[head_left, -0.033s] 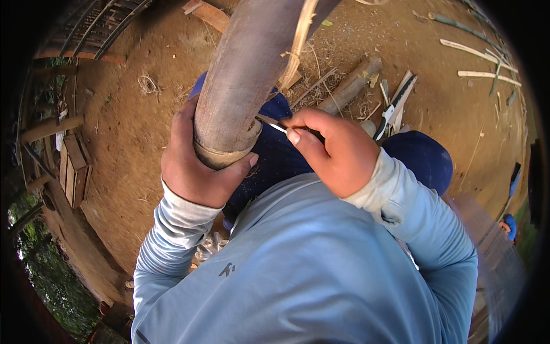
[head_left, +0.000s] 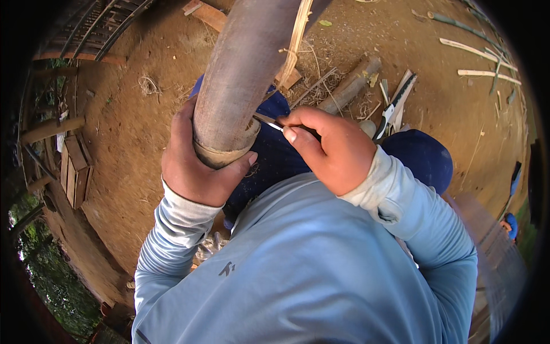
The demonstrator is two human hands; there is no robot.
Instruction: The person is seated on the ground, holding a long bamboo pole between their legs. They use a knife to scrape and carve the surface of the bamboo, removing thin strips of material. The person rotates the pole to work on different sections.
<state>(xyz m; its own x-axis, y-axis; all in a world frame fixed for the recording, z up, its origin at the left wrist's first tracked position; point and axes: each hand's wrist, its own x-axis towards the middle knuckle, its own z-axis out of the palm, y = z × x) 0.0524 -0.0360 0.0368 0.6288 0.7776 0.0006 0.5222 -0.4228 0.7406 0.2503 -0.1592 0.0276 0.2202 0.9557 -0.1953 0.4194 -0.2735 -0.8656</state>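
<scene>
A thick grey-brown bamboo pole [head_left: 238, 74] slants from the top middle down to my lap, its near end toward me. My left hand [head_left: 197, 157] wraps round that end from the left, the thumb across its front below a ring-like node. A small knife [head_left: 269, 121] is pinched in my right hand [head_left: 332, 149]. Its blade tip meets the right side of the pole just above the node, by a small dark notch. Most of the knife's handle is hidden in my fingers. A pale split strip [head_left: 296, 43] stands along the pole's right side.
Beyond my knees a cut bamboo length [head_left: 352, 86] lies among shavings, with a saw [head_left: 395, 106] to its right. Poles and pale strips [head_left: 487, 74] lie far right. A wooden crate [head_left: 74, 172] stands at left; a brown board [head_left: 207, 16] lies at the top.
My right hand and the knife have shifted very slightly left, together with the bamboo pole. Both hands keep their grips.
</scene>
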